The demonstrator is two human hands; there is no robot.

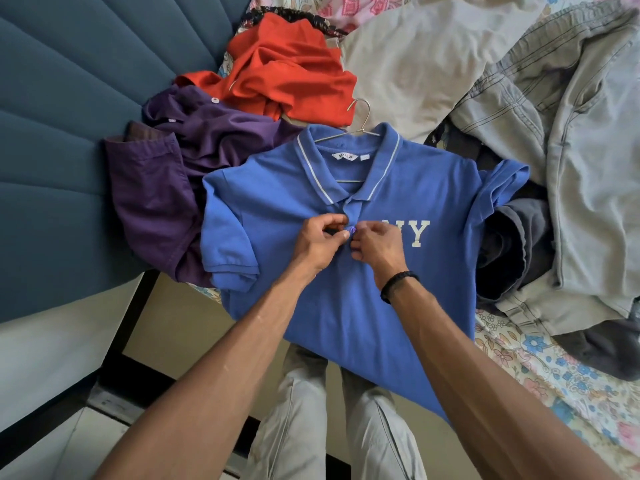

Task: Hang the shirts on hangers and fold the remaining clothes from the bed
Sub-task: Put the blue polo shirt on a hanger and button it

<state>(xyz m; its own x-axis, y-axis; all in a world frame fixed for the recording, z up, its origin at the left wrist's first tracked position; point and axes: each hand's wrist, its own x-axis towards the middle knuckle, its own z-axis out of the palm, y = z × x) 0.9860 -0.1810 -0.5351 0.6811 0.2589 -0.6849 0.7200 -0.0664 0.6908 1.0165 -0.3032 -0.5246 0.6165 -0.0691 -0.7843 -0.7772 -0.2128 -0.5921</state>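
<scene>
Both grips pinch the placket: left hand, right hand buttoning blue cotton polo shirt so it stays on wire hanger.

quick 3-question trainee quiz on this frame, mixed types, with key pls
1. True or false: the blue polo shirt already has a hanger through its collar.
2. What are the left hand and right hand pinching? A) a sleeve B) the button placket C) the hanger hook
3. Fill in: just left of the blue polo lies a ___ shirt.

Key: 1 true; 2 B; 3 purple
</scene>
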